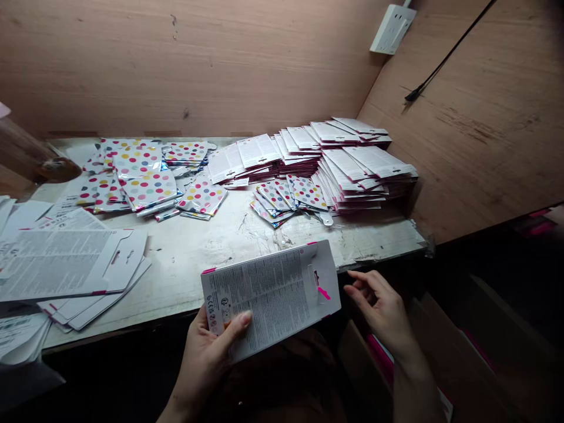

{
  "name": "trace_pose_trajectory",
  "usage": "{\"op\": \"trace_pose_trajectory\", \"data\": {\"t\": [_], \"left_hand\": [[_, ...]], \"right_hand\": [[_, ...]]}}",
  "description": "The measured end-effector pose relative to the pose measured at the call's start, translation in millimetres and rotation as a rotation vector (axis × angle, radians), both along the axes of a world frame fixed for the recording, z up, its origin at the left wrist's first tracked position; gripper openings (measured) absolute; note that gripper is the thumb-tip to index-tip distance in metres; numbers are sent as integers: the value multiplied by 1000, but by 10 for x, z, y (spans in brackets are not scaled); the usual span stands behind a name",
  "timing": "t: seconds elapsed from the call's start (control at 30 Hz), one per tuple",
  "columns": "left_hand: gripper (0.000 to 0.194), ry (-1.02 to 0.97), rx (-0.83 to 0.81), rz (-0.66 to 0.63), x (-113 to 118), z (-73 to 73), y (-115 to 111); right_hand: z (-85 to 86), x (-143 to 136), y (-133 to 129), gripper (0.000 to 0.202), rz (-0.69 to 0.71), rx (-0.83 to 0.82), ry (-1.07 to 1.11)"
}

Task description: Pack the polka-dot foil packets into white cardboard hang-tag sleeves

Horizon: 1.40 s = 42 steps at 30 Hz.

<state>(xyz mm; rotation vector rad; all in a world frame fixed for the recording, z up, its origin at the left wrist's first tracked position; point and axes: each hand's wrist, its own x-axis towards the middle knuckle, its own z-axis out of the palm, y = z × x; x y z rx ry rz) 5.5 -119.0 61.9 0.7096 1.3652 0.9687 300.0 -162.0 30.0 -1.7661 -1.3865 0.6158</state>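
A flat white printed package (273, 294) with pink edges is tilted in front of the bench edge. My left hand (215, 341) grips its lower left end, thumb on the printed face. A small pink piece shows at the hanging slot near its right end. Just right of the package, my right hand (379, 305) is apart from it, thumb and fingertips curled close; whether anything small is between them cannot be made out. Polka-dot packets (147, 182) lie in a pile at the back left, and a smaller group of dotted packets (308, 192) lies mid-bench.
Stacked white packages (352, 167) fill the bench's back right. Flat printed cards (66, 258) lie at the left. A power socket (392, 28) and a black cable (445, 53) are on the wooden walls. Open cartons (365, 370) stand below, right.
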Motion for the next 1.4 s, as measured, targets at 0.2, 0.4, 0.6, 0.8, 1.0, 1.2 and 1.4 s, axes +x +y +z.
{"op": "trace_pose_trajectory", "data": {"t": [0.2, 0.4, 0.6, 0.8, 1.0, 1.2, 1.4], "left_hand": [[50, -41, -32, -51, 39, 38, -21], [49, -69, -38, 26, 32, 75, -32], [43, -52, 8, -9, 50, 96, -62], [34, -27, 109, -89, -28, 0, -77], [12, 229, 472, -286, -190, -195, -99], [25, 65, 197, -254, -166, -122, -106], [43, -167, -81, -157, -35, -39, -79]], "right_hand": [[131, -340, 22, 5, 61, 311, 121], [137, 32, 0, 35, -30, -77, 209], [-8, -292, 149, 54, 110, -146, 841], [-56, -386, 199, 43, 128, -192, 929], [-156, -564, 253, 42, -124, -131, 710], [-235, -422, 162, 40, 81, -230, 1071], [0, -308, 37, 41, 67, -365, 1136]]}}
